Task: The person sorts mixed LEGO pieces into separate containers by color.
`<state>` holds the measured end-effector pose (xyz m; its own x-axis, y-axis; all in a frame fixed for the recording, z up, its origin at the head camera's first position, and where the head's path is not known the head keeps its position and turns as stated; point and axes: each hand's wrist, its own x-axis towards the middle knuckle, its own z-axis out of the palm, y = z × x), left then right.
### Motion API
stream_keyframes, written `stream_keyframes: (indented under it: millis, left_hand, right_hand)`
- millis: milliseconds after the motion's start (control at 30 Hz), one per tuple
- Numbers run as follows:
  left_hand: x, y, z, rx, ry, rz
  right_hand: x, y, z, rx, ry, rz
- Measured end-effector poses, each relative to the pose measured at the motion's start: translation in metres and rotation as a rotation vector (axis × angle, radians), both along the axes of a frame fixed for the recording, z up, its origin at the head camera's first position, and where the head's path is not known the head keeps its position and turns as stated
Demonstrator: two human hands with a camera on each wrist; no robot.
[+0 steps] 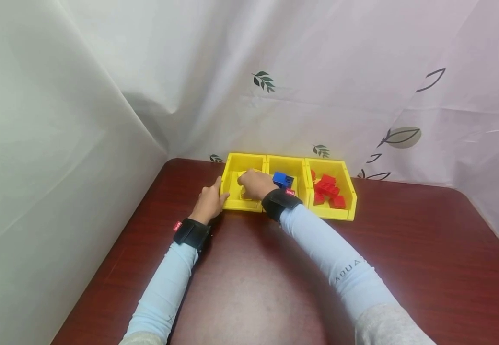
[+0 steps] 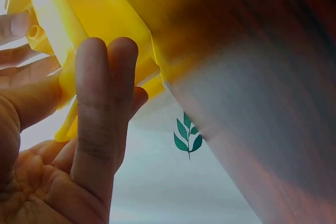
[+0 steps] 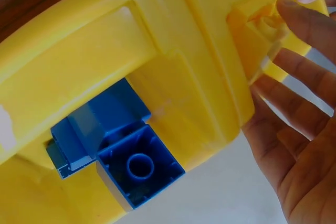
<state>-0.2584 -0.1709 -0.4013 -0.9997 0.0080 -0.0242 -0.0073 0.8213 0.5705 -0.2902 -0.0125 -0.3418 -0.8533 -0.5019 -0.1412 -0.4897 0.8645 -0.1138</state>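
Three joined yellow bins (image 1: pixel 245 205) stand in a row at the table's back. My left hand (image 1: pixel 209 200) holds the left bin's outer wall, its thumb and fingers on either side of that wall (image 2: pixel 55 11). Over the left bin, my right hand (image 1: pixel 255 184) reaches down, with its fingertips at a yellow brick (image 3: pixel 260 35). That brick also shows beside the right fingertips in the left wrist view; much of it is hidden by the hand in the head view. Blue bricks (image 1: pixel 280 179) lie in the middle bin, one with its hollow underside (image 3: pixel 140 166) showing.
Several red bricks (image 1: pixel 328 186) lie in the right bin. The dark red wooden table (image 1: pixel 409 239) extends in front and to both sides. White sheeting (image 1: pixel 214 72) with leaf prints hangs close behind the bins and along the sides.
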Motion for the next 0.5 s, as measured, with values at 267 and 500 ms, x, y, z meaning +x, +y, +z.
stream_keyframes:
  millis: [267, 500]
  left_hand:
    - [-0.001, 0.000, 0.001, -0.015, 0.003, -0.011]
    - [0.003, -0.004, -0.002, -0.046, 0.014, 0.009]
  right_hand:
    - [0.027, 0.009, 0.016, -0.098, 0.093, 0.042]
    - [0.060, 0.041, 0.007, -0.265, 0.261, 0.058]
